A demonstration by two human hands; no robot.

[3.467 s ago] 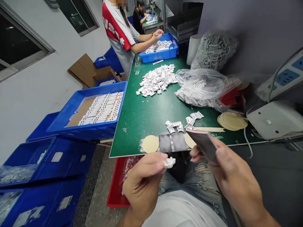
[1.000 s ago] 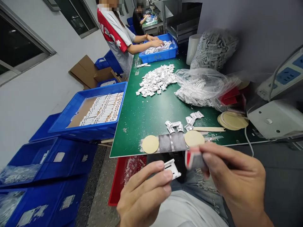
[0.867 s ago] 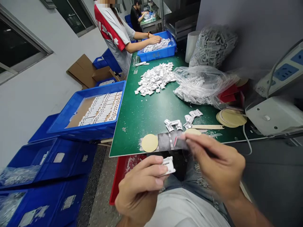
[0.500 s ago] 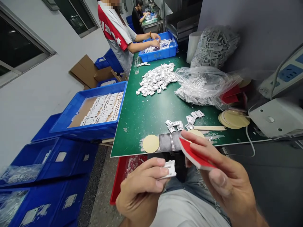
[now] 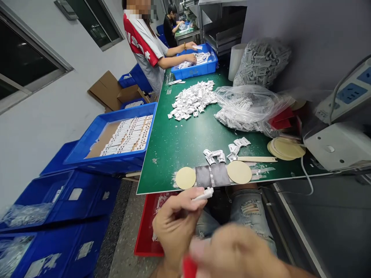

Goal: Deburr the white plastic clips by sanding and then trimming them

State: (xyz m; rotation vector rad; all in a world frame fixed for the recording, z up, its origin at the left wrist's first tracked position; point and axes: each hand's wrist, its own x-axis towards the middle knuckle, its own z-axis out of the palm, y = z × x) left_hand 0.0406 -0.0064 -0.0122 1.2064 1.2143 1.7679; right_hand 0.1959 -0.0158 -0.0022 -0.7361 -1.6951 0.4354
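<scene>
- The left hand [image 5: 176, 218] pinches a small white plastic part [image 5: 204, 194], near the close edge of the green tabletop [image 5: 185, 139].
- The right hand [image 5: 237, 247], blurred, closes around a red-faced pad [image 5: 189, 266], nearer the camera.
- Two pale yellow discs [image 5: 186, 178] flank dark grey squares [image 5: 219, 175] on the tabletop.

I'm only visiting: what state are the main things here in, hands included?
Left hand, closed, pinching a white piece
Right hand, curled on a red pad, blurred
Front yellow discs, lying flat
White pile, loosely heaped
Rear bag, filled, bulging
Front bag, slumped, partly filled; opening unclear
Left blue tray, loaded with rows of pieces
Red bin, open-topped, white bits inside
Cardboard box, flap raised
</scene>
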